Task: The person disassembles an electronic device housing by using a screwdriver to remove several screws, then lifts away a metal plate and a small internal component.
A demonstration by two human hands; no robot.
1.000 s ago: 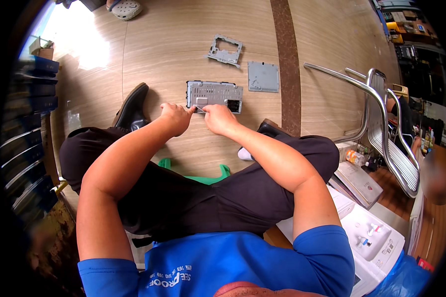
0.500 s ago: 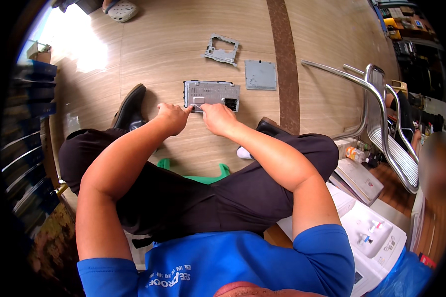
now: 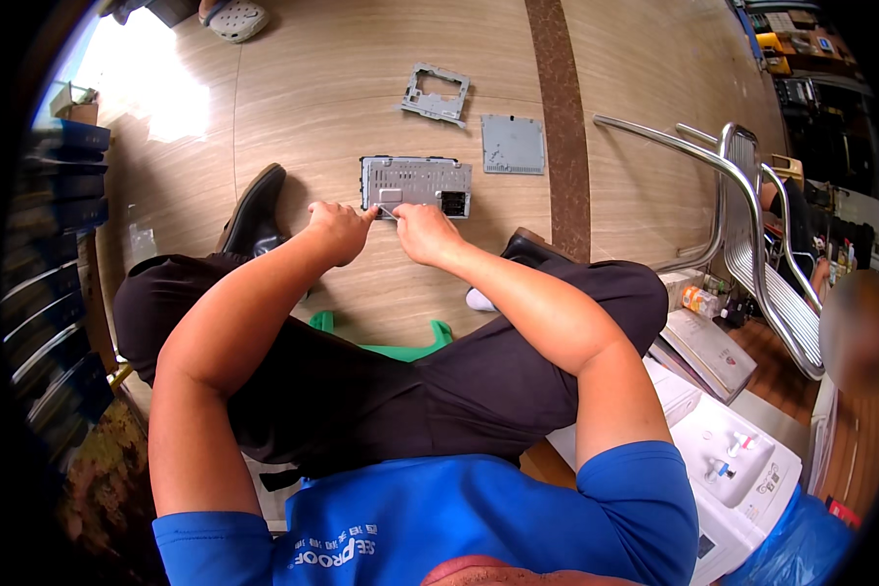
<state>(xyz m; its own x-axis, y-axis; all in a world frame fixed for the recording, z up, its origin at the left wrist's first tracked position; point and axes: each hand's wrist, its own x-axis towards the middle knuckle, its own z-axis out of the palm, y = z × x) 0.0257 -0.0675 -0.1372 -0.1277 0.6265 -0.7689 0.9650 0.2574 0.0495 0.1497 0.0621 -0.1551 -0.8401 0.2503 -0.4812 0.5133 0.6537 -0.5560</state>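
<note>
A grey metal car stereo unit (image 3: 420,181) lies on the floor between my feet, with slots in its top and a black socket block (image 3: 453,203) at its right. My left hand (image 3: 340,232) is closed at the unit's near left corner, fingertips against its edge. Just right of it, my right hand (image 3: 428,232) is closed around a thin, pale metal tool (image 3: 388,211) that slants toward that corner. The tool's exact kind is hidden by the fingers. Beyond the unit are a grey metal bracket frame (image 3: 409,98) and a flat grey cover plate (image 3: 513,146).
A green plastic piece (image 3: 396,353) shows between my legs. To the right stands a metal-tube chair (image 3: 742,205), with a white water dispenser (image 3: 689,430) nearer. Shelved blue boxes (image 3: 78,215) line the left side. Another person's shoe (image 3: 236,20) is at the far left.
</note>
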